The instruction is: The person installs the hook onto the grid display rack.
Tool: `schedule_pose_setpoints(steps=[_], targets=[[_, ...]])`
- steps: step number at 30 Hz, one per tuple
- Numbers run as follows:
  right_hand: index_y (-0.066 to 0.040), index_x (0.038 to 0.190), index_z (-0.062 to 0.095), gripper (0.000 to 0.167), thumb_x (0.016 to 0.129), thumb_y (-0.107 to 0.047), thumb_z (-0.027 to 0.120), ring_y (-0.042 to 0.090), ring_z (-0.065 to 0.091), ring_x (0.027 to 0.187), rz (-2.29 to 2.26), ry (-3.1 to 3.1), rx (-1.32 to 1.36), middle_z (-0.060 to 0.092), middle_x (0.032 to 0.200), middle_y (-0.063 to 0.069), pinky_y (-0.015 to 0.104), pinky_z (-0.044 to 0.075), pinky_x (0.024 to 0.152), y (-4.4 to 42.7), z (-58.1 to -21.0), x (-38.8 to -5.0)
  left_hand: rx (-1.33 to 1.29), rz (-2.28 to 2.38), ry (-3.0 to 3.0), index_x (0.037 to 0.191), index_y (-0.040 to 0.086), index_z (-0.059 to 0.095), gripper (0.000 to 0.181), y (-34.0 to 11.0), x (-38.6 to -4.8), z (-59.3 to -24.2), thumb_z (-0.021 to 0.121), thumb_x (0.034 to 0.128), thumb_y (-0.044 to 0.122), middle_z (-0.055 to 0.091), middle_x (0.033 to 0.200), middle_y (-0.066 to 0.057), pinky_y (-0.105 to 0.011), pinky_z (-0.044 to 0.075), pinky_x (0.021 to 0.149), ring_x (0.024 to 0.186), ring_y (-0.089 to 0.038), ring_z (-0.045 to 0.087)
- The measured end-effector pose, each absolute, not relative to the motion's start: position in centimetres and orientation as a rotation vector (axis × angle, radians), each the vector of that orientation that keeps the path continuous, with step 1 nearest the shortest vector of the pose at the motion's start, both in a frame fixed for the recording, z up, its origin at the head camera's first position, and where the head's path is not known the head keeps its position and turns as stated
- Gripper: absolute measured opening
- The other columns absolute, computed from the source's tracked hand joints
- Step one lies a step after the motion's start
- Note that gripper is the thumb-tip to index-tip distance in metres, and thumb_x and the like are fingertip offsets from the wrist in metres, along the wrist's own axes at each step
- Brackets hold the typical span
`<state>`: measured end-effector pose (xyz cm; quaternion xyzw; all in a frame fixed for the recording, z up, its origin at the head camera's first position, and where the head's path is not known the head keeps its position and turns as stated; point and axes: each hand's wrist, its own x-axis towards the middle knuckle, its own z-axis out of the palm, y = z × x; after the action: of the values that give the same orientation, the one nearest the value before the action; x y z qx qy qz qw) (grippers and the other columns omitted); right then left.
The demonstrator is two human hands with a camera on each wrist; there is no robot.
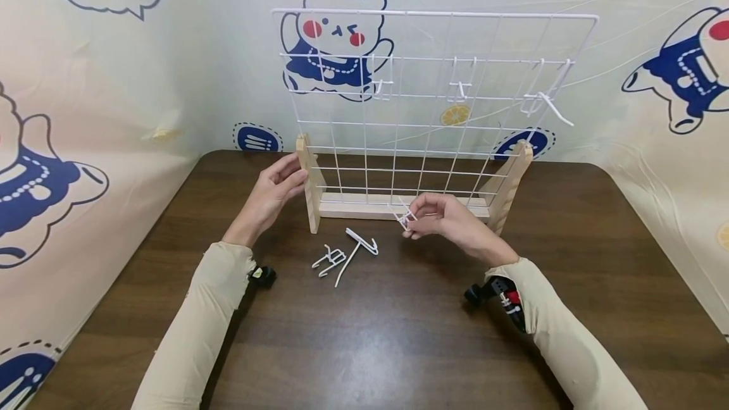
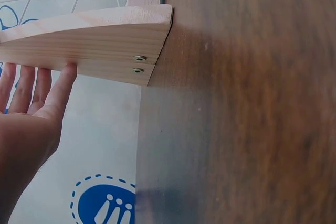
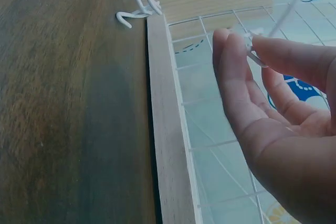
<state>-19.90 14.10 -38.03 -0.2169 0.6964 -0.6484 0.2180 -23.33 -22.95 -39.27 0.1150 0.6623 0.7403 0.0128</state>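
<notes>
On a shiny brown table [image 1: 353,347], a white wire grid [image 1: 398,124] stands in pale wood [image 1: 359,209].
Right hand [image 1: 450,219] pinches a bent white hook [image 1: 404,219] near it; left hand [image 1: 272,190], fingers fairly straight, touches the flat wooden side [image 2: 105,45].

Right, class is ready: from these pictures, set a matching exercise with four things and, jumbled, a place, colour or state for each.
Things
1. Left hand
2. Right hand
3. Wire grid
4. Tabletop

Descriptions
A. white, with hooks hung on it
B. dark brown
C. pinching a loose hook
D. touching a wooden end panel

Pairs: 1-D, 2-C, 3-A, 4-B
</notes>
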Motion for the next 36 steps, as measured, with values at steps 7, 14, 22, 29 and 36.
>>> schedule_pose_setpoints(steps=[7,14,22,29,36], targets=[[0.009,0.108,0.052,0.019,0.093,0.005,0.064,0.032,0.072,0.092,-1.874,1.895,-0.614,0.068,0.101,0.028,0.044,0.059,0.084,14.2,-37.9,-19.9,0.344,2.303,2.054,0.152,0.008,0.039,0.057,-22.9,-23.2,-39.1,0.062,0.0997,0.014,0.044,0.147,-0.019,-0.03,0.051,0.1,0.128,-0.027,0.051],[0.001,0.107,0.056,0.013,0.096,0.0,0.063,0.031,0.072,0.088,-2.022,1.866,-0.642,0.068,0.106,0.031,0.039,0.061,0.078,14.3,-37.8,-19.8,0.325,2.284,2.075,0.152,0.01,0.04,0.058,-22.9,-23.4,-39.1,0.063,0.0994,0.017,0.043,0.148,-0.018,-0.031,0.05,0.101,0.13,-0.028,0.049],[0.001,0.105,0.056,0.012,0.095,0.001,0.063,0.027,0.072,0.087,-2.131,1.877,-0.613,0.073,0.1,0.017,0.033,0.061,0.075,14.2,-37.6,-19.7,0.322,2.296,2.068,0.151,0.008,0.04,0.057,-22.9,-23.3,-39.2,0.062,0.0995,0.015,0.043,0.147,-0.019,-0.029,0.052,0.099,0.128,-0.026,0.051],[0.001,0.105,0.055,0.012,0.096,0.001,0.063,0.023,0.072,0.085,-2.174,1.899,-0.555,0.072,0.104,0.021,0.029,0.061,0.074,14.8,-36.7,-19.1,0.337,2.309,2.064,0.151,0.008,0.041,0.055,-22.8,-23.4,-39.2,0.061,0.0998,0.014,0.044,0.146,-0.019,-0.029,0.052,0.099,0.127,-0.026,0.051],[0.002,0.103,0.054,0.01,0.096,0.006,0.06,0.024,0.072,0.091,-2.227,1.834,-0.56,0.071,0.105,0.023,0.034,0.06,0.082,15.4,-36.2,-18.7,0.341,2.307,2.059,0.151,0.009,0.041,0.055,-22.8,-23.3,-39.0,0.061,0.0999,0.014,0.045,0.146,-0.019,-0.029,0.052,0.098,0.127,-0.027,0.051]])
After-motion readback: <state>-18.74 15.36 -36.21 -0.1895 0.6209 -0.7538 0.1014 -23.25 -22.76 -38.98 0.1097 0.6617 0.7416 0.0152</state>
